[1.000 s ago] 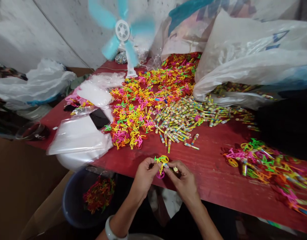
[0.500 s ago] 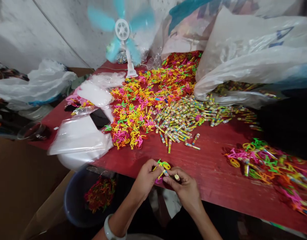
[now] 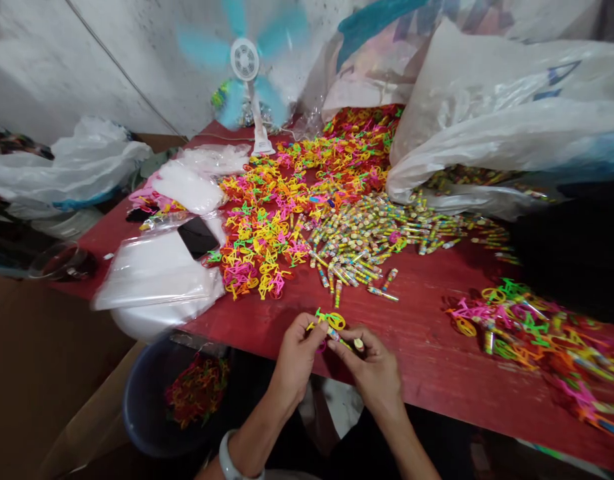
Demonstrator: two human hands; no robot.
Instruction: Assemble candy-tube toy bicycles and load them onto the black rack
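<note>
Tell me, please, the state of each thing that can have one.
Left hand: closed on plastic pieces
Right hand: curled around a small tube
Fan: running, blades blurred
Phone: screen dark
Large sack: open, tubes at its mouth
Basin: partly filled with coloured pieces
Tube pile: loose on the table

The toy pieces (image 3: 337,321) in my left hand (image 3: 294,353) are vivid green, yellow and magenta; the printed tube (image 3: 333,333) I'm pinching mixes white, blue and yellow, and the tube end (image 3: 358,344) in my right hand (image 3: 377,370) is cream. My tabletop (image 3: 427,327) is red with paler scuffs. The tube pile (image 3: 357,233) is speckled yellow-green, blue and white. My bangle (image 3: 227,459) is milky white, the fan (image 3: 245,60) white with turquoise blades, the phone (image 3: 197,237) black, the basin (image 3: 133,408) dark blue.
</note>
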